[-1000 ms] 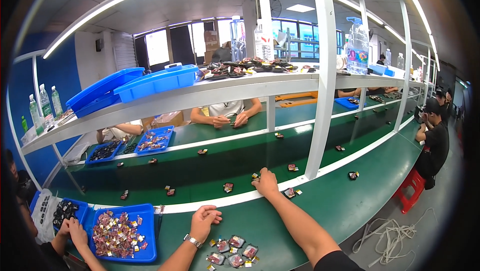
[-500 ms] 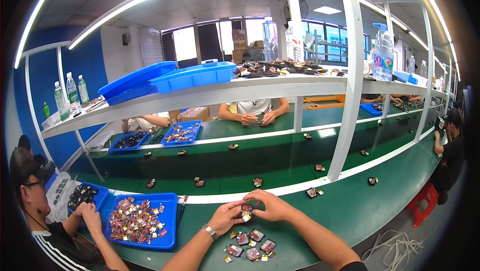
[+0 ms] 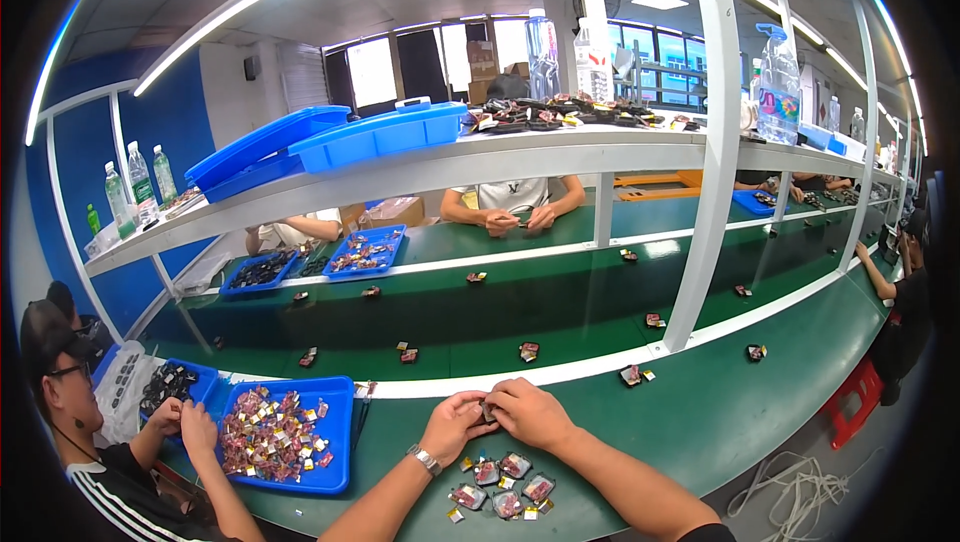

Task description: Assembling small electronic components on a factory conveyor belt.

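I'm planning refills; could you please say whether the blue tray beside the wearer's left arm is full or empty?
The blue tray is partly filled: small parts cover its left and middle, while bare blue shows at right.

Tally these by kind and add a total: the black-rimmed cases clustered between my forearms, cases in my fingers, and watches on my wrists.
Clustered cases: 5
Held case: 1
Watch: 1
Total: 7
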`<state>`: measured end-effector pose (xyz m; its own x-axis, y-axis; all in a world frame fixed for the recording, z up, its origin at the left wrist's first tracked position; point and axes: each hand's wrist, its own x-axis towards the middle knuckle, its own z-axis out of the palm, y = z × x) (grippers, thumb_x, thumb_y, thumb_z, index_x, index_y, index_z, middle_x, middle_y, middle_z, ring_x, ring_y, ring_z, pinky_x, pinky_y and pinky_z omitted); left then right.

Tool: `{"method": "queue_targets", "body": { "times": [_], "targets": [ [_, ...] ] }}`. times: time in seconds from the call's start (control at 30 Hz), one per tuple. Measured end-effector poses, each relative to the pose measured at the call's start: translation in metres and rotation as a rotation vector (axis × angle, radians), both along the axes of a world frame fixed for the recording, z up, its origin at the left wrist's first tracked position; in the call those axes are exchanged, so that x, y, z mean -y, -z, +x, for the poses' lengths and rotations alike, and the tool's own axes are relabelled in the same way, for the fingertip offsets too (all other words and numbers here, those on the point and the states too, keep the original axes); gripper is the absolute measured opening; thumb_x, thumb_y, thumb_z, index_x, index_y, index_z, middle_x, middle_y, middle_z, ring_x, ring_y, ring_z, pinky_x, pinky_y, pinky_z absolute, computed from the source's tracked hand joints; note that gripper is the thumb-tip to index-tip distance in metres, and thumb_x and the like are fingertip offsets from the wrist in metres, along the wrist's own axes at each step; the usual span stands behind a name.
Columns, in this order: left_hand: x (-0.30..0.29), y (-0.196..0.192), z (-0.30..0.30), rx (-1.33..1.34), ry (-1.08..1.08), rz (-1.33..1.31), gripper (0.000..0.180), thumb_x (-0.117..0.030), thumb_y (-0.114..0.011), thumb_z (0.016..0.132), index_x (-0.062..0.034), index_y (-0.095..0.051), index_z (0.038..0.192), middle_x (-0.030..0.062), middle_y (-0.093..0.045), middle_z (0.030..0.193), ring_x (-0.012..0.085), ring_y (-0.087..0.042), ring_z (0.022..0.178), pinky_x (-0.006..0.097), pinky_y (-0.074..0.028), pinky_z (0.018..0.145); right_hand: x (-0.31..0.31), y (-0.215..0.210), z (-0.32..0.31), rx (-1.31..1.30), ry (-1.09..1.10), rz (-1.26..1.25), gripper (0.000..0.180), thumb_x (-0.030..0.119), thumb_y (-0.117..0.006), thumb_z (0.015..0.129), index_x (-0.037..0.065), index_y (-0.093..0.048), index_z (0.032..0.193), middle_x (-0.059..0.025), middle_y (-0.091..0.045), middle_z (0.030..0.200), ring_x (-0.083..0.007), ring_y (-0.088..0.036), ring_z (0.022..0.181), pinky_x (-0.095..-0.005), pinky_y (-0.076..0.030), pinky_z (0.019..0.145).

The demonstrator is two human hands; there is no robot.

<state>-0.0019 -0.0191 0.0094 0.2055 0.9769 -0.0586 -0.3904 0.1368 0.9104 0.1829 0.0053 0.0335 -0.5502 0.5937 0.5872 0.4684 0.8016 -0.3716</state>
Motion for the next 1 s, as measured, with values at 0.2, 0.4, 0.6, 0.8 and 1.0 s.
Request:
{"method": "queue_targets", "body": {
  "times": [0.2, 0.4, 0.6, 0.8, 1.0],
  "targets": [
    [0.001, 0.003, -0.001, -0.037, 0.05, 0.019, 0.027, -0.004, -0.051, 0.096, 0.0034, -0.046, 0.121, 0.0137, -0.061, 0.111, 0.0225, -0.063, 0.102, 0.039, -0.056, 0.091, -0.008, 0.001, 0.009, -0.015, -0.136, -0.015, 0.015, 0.008, -0.067, 0.077, 0.007, -0.06, 0.09, -0.0059, -0.056, 0.093, -0.0266, -0.056, 0.09, -0.0381, -0.049, 0.079],
    [0.0, 0.003, -0.004, -0.048, 0.101, 0.047, 0.031, -0.001, -0.051, 0.094, 0.0025, -0.045, 0.124, 0.0147, -0.059, 0.119, 0.022, -0.061, 0.107, 0.039, -0.054, 0.092, -0.005, 0.002, 0.011, 0.0, -0.109, -0.08, 0.01, 0.012, -0.07, 0.076, 0.009, -0.068, 0.085, -0.0054, -0.056, 0.088, -0.0245, -0.055, 0.089, -0.0356, -0.048, 0.079],
    [0.003, 0.0, -0.003, -0.092, 0.158, 0.075, 0.039, 0.004, -0.055, 0.09, 0.0, -0.045, 0.127, 0.0118, -0.059, 0.12, 0.0189, -0.059, 0.11, 0.035, -0.052, 0.093, 0.002, -0.003, 0.01, -0.075, -0.005, -0.154, 0.009, 0.015, -0.07, 0.076, 0.009, -0.072, 0.082, -0.0055, -0.057, 0.101, -0.0245, -0.051, 0.101, -0.0359, -0.046, 0.088],
    [0.002, 0.002, -0.005, -0.099, 0.156, 0.04, 0.036, 0.0, -0.054, 0.092, -0.0003, -0.045, 0.127, 0.0118, -0.059, 0.118, 0.0195, -0.061, 0.106, 0.035, -0.053, 0.091, 0.001, 0.0, 0.014, -0.086, -0.123, -0.187, 0.01, 0.016, -0.069, 0.077, 0.01, -0.072, 0.084, -0.0063, -0.058, 0.112, -0.0262, -0.05, 0.112, -0.0364, -0.043, 0.096],
    [-0.001, 0.006, -0.006, -0.021, 0.164, 0.037, 0.034, -0.004, -0.056, 0.093, -0.0004, -0.047, 0.126, 0.0121, -0.06, 0.118, 0.0197, -0.062, 0.104, 0.034, -0.055, 0.089, 0.007, 0.009, 0.008, -0.145, -0.003, -0.165, 0.012, 0.017, -0.069, 0.078, 0.008, -0.071, 0.086, -0.0068, -0.058, 0.11, -0.0261, -0.051, 0.11, -0.0365, -0.045, 0.093]
  ]
}}
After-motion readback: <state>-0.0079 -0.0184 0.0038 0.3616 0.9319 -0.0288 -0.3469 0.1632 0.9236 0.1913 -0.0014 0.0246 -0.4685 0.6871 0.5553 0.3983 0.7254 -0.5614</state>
